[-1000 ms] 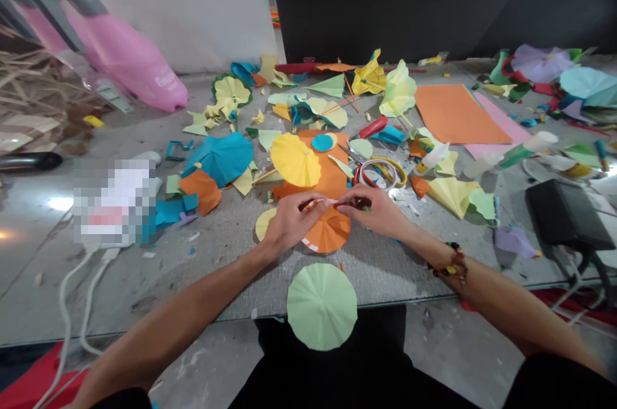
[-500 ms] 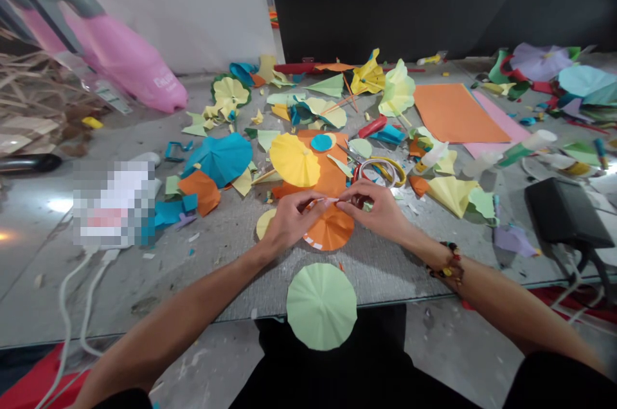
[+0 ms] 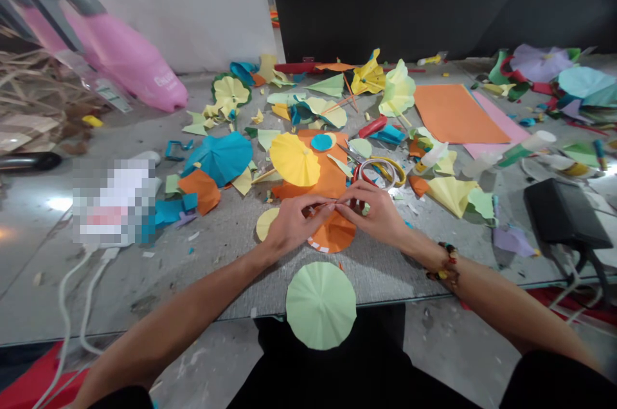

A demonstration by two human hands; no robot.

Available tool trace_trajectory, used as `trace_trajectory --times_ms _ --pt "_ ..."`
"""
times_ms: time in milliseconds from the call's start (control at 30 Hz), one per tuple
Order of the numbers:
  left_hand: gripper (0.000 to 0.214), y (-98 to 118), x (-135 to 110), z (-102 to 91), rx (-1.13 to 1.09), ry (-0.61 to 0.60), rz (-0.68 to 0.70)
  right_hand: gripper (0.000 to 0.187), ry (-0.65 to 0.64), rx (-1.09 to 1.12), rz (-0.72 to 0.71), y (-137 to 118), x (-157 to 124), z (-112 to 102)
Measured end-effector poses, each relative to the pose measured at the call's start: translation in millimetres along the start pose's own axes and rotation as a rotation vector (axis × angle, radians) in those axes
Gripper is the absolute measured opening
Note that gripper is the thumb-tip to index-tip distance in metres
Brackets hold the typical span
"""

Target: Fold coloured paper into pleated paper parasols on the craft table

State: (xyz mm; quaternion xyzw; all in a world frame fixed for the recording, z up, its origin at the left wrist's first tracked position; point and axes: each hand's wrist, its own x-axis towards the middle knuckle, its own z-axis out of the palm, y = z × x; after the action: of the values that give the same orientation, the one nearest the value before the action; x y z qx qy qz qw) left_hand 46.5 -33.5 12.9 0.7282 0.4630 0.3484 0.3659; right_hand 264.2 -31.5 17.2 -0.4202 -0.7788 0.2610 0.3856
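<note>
Both sets of fingertips meet at the far edge of a pleated orange paper circle (image 3: 337, 238), which has small white pieces along its near-left rim. My left hand (image 3: 296, 222) is closed, thumb and fingers pinching that edge. Opposite it, my right hand (image 3: 375, 215) pinches the same edge, fingertips almost touching the left ones. Whatever lies between the tips is mostly hidden. A pale green paper circle (image 3: 321, 306) is below, overlapping the table's front edge. Beyond the hands are a yellow paper umbrella (image 3: 295, 159), an orange sheet (image 3: 332, 185) and red-handled scissors (image 3: 355, 174).
Tape rolls (image 3: 385, 171) and a glue bottle (image 3: 431, 158) stand right of the scissors. Blue paper umbrella (image 3: 219, 158) and many scraps lie left. A black power adapter (image 3: 566, 211) is far right; a pink spray bottle (image 3: 135, 65) is at back left.
A small white strip showed between my fingertips before; now the fingers press together lower at the orange circle's edge, and the circle has shifted slightly right and nearer.
</note>
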Motion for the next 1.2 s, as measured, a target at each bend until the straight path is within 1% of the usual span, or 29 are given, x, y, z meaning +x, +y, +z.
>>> trace_trajectory --times_ms 133,267,433,567,633,733,767,800,933,1000,1200 --pt "0.027 2.8 -1.1 1.3 0.075 0.034 0.054 0.013 -0.004 -0.019 -0.050 -1.3 -0.2 0.2" --pt "0.025 1.7 -1.7 1.8 0.133 0.050 0.086 0.015 -0.006 -0.036 -0.053 -3.2 -0.3 0.4" --pt "0.027 -1.1 -0.9 1.4 0.059 0.059 0.056 0.012 0.029 -0.083 -0.050 -1.5 -2.0 1.8" --pt "0.029 -1.8 0.0 0.3 -0.014 0.062 -0.008 0.014 0.013 -0.053 -0.013 0.4 -3.3 2.0" --pt "0.032 -2.0 0.6 -0.4 -0.033 0.069 -0.039 0.022 0.016 -0.014 0.008 0.4 -3.5 1.7" --pt "0.034 -3.1 2.0 -1.1 -0.067 0.083 -0.044 0.047 0.035 0.090 0.039 0.2 -3.0 1.4" --pt "0.034 -3.7 2.4 -1.2 -0.081 0.086 -0.039 0.051 0.036 0.125 0.054 0.2 -2.7 1.4" --pt "0.033 -4.2 2.9 -1.2 -0.095 0.089 -0.034 0.052 0.033 0.157 0.071 0.4 -2.3 1.5" --pt "0.029 -6.0 4.2 -0.8 -0.106 0.110 -0.039 0.041 0.024 0.254 0.144 0.6 -0.4 1.7" --pt "0.029 -6.4 4.6 -0.6 -0.100 0.114 -0.044 0.039 0.028 0.283 0.172 0.2 0.5 1.3" --pt "0.031 -5.4 5.1 -1.0 -0.079 0.090 -0.038 0.037 0.024 0.315 0.196 0.4 2.1 0.4"
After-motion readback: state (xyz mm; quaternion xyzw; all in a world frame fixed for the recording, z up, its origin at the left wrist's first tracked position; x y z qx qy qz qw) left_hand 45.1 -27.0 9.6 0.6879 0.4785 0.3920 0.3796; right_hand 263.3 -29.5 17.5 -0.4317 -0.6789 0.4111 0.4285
